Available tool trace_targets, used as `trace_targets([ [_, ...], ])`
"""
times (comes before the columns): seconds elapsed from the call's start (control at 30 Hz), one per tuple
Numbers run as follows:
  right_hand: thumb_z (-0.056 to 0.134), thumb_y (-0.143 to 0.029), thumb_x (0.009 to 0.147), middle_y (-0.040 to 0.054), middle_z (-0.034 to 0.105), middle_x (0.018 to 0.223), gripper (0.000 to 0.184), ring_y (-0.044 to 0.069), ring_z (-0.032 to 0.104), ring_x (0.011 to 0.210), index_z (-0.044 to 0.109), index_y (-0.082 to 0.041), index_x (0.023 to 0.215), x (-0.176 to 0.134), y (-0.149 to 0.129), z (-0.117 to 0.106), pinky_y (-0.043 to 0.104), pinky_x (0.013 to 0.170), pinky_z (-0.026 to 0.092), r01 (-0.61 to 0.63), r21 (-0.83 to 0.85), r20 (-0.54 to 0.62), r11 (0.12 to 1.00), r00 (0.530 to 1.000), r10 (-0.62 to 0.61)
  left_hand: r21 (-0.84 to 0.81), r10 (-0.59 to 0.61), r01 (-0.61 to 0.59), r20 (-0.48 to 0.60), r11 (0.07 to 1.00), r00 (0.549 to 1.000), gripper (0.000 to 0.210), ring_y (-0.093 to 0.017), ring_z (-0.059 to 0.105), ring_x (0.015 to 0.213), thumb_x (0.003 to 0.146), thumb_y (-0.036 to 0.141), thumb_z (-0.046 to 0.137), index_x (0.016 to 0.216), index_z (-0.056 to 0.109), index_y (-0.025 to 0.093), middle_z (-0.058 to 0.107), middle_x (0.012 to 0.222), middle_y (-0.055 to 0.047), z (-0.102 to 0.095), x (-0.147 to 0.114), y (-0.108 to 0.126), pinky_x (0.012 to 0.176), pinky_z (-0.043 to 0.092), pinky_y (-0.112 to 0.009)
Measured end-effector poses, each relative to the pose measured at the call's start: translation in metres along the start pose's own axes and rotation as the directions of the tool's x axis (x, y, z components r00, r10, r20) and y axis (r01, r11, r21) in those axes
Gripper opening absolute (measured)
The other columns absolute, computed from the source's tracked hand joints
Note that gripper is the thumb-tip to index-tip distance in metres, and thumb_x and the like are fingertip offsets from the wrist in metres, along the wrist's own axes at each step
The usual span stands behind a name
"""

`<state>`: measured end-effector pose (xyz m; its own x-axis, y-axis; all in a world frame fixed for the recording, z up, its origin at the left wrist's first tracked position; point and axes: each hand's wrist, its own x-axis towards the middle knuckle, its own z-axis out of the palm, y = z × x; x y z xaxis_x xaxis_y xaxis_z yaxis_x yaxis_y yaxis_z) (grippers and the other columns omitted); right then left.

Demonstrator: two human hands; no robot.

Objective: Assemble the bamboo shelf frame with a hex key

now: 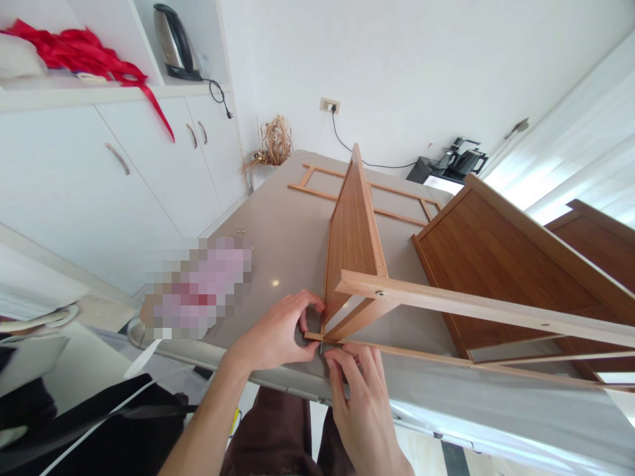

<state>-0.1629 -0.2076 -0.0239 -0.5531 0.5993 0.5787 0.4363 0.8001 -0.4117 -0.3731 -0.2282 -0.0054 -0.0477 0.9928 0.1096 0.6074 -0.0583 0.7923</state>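
A wooden shelf frame stands along the table's near edge, with upright wooden panels (358,225) joined to an upper rail (471,304) and a thin lower rail (417,354). My left hand (278,330) grips the left end of this frame, its index finger on the panel's lower corner and its thumb by the lower rail's end. Just below that end, a small thin metal screw (321,348) points at the rail. The fingertips of my right hand (362,387) close on the screw from the right. Its tip is too small to make out.
Two light wooden ladder-like frames (317,192) lie flat on the grey table (278,244) behind the panel. More panels (516,264) stand to the right. Small metal pieces (240,231) lie by a blurred pinkish patch (208,284) at left. A dried plant (275,142) stands beyond.
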Motion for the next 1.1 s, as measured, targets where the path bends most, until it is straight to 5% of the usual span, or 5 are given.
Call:
trace_targets([
  [0.33, 0.054, -0.006, 0.103, 0.0075, 0.059, 0.1, 0.019, 0.022, 0.054, 0.091, 0.064, -0.02, 0.111, -0.01, -0.002, 0.011, 0.037, 0.083, 0.047, -0.03, -0.046, -0.043, 0.998, 0.999, 0.028, -0.01, 0.004, -0.004, 0.004, 1.0, 1.0, 0.047, -0.017, 0.061, 0.081, 0.071, 0.013, 0.074, 0.114, 0.058, 0.026, 0.066, 0.104, 0.002, 0.0, 0.001, 0.001, 0.082, 0.048, -0.033],
  [0.67, 0.05, -0.006, 0.102, 0.0106, 0.062, 0.104, 0.024, 0.024, 0.055, 0.089, 0.065, -0.016, 0.118, -0.009, -0.009, 0.006, 0.038, 0.082, 0.047, 0.072, -0.212, 0.013, 0.975, 0.997, -0.071, -0.01, -0.01, 0.01, 0.012, 1.0, 1.0, 0.048, -0.017, 0.061, 0.079, 0.07, 0.012, 0.074, 0.114, 0.058, 0.025, 0.067, 0.106, 0.001, 0.0, 0.001, 0.001, 0.08, 0.049, -0.033],
  [1.1, 0.046, -0.003, 0.102, 0.01, 0.062, 0.105, 0.03, 0.023, 0.056, 0.088, 0.064, -0.017, 0.122, -0.006, -0.011, 0.001, 0.037, 0.079, 0.05, 0.1, -0.175, 0.052, 0.979, 0.994, -0.092, -0.029, -0.005, 0.006, 0.011, 1.0, 1.0, 0.048, -0.017, 0.061, 0.081, 0.071, 0.013, 0.073, 0.115, 0.057, 0.026, 0.068, 0.111, 0.001, 0.0, 0.0, 0.0, 0.082, 0.049, -0.034],
])
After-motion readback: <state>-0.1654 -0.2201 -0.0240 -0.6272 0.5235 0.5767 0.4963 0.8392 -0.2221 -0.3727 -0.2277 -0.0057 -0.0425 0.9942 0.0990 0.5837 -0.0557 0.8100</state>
